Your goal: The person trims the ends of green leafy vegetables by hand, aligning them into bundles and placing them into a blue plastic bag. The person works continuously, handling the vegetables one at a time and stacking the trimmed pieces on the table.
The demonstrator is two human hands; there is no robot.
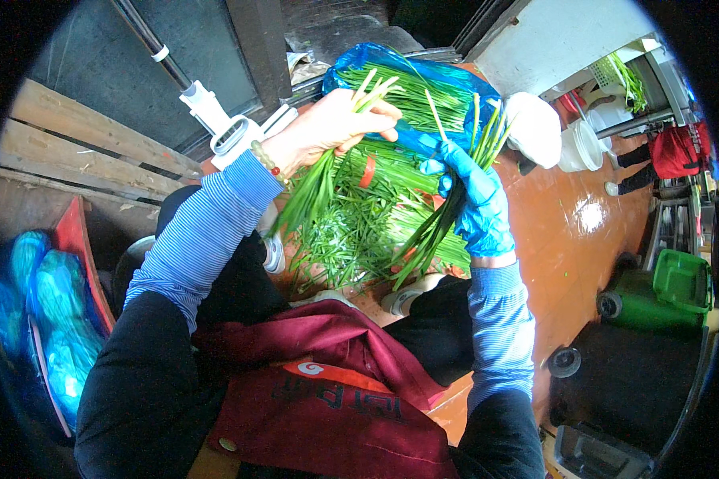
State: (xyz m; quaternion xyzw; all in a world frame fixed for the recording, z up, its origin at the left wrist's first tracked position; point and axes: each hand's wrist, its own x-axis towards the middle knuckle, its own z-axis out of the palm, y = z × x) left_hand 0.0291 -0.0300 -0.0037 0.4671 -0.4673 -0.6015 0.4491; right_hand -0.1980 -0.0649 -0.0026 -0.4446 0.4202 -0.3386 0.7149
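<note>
My left hand [335, 123], bare with a bead bracelet at the wrist, grips a small bunch of garlic chives [311, 191], pale ends up and leaves hanging down. Across from it, my right hand [470, 185] wears a blue disposable glove and is closed around another bunch of chives [431, 230]; one stalk stands apart near its fingertips. Below both hands, loose leaves and trimmings [359, 239] lie in a heap on the floor. A bundle with a red band [368, 172] lies beyond them. Farther off, a blue plastic bag [485, 90] holds more chives.
A white bag [533, 129] and white buckets [578, 146] stand at the right. Wheeled bins, one green [641, 299], are at lower right. Wooden slats [96, 143] and blue bags [66, 311] are at left. A person in dark trousers [635, 157] stands at far right.
</note>
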